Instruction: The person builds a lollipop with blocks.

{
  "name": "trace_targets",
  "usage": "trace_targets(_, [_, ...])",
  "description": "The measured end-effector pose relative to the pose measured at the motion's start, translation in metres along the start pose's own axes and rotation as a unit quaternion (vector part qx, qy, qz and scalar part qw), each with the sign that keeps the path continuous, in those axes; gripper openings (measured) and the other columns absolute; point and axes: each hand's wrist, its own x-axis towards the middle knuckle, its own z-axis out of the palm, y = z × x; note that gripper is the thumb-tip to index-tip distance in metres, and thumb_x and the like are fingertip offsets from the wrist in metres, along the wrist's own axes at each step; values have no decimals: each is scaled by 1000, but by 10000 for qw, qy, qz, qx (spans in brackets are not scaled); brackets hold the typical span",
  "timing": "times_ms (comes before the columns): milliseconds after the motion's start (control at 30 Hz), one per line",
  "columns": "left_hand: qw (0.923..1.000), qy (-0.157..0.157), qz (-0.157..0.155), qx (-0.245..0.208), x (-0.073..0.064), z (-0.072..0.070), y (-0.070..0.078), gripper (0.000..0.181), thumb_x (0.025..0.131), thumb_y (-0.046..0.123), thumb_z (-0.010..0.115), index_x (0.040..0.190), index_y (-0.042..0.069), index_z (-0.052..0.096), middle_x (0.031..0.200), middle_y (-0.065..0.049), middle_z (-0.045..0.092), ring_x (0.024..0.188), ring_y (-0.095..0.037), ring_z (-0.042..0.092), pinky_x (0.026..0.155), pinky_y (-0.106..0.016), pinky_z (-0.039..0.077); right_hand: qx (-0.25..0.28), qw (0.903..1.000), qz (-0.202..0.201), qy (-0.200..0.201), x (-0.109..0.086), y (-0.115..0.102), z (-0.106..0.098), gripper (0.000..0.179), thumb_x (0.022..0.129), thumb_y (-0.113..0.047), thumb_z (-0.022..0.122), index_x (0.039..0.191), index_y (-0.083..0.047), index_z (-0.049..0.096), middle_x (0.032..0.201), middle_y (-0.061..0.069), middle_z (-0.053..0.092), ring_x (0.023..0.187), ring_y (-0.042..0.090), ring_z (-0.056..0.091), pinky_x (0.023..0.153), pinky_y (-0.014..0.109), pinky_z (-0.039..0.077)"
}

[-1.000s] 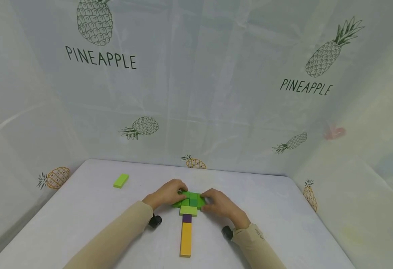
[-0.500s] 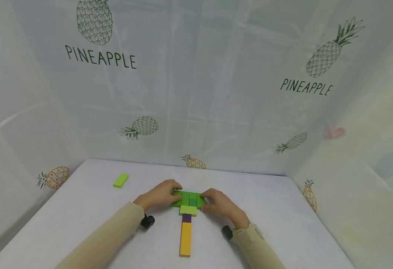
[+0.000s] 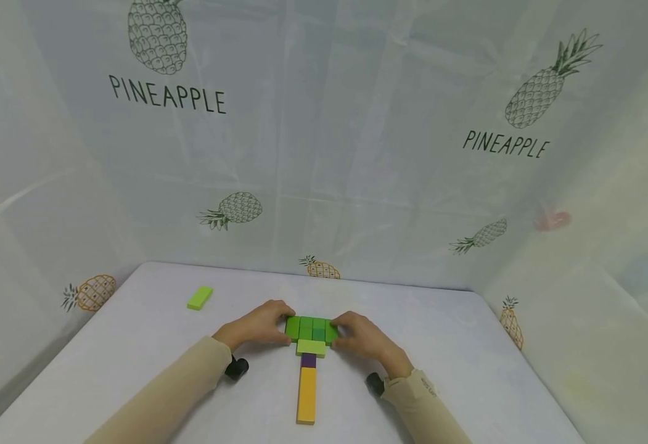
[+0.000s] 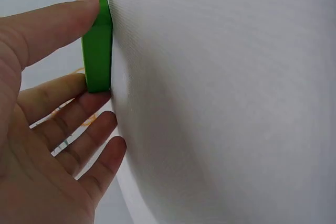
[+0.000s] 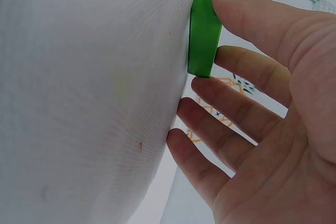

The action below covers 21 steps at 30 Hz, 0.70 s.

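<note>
Green blocks (image 3: 306, 331) lie side by side in a row on the white table, with a light-green block (image 3: 311, 348) across their near side. Below that, a small purple block (image 3: 309, 361) and a long yellow block (image 3: 306, 396) run toward the person. At the row's left end, my left hand (image 3: 259, 324) pinches the outer green block (image 4: 97, 51) between thumb at its near end and fingers at its far end. My right hand (image 3: 364, 336) holds the right outer green block (image 5: 205, 27) in the same way, its lower fingertips touching the cloth.
A loose light-green block (image 3: 200, 298) lies at the back left of the table. A pale curtain (image 3: 357, 154) printed with pineapples hangs behind and at both sides. The table's back edge (image 3: 401, 284) runs close to it.
My left hand has drawn back to the left, off the top of the green blocks, and now spans the left outer one, which sits straighter against the row. The right hand stays in place.
</note>
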Motion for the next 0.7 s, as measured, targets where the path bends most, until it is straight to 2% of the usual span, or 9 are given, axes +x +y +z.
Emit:
trace_targets(233, [10000,45,0,-34,-1,0,2,59,73,27,83,123,5,61,115,-2,60,110,-21,52,101,-41,41,-50,10000,-12,14,0,0,0,47,84,-27,74,124,-8,62,124,5,60,118,24,52,103,43,40])
trace_targets(400, [9999,118,17,78,-2,0,-2,65,73,33,82,126,5,59,117,-3,59,113,-22,52,101,-42,41,25,10000,82,-7,-1,0,0,47,84,-28,74,125,-9,61,125,5,59,119,24,51,104,44,39])
trace_targets(533, [9992,316,-106,233,-8,-6,-11,63,74,39,80,125,9,60,120,-4,58,117,-23,51,102,-42,40,29,10000,68,5,-1,-1,0,47,84,-28,74,124,-8,62,124,5,59,119,25,52,104,45,39])
trace_targets(700, [9964,674,-275,434,-26,-27,-33,54,79,36,77,122,8,61,121,-7,59,118,-27,50,102,-46,40,58,9999,82,10,-1,-2,1,47,83,-27,74,124,-8,62,124,5,59,119,25,52,104,45,39])
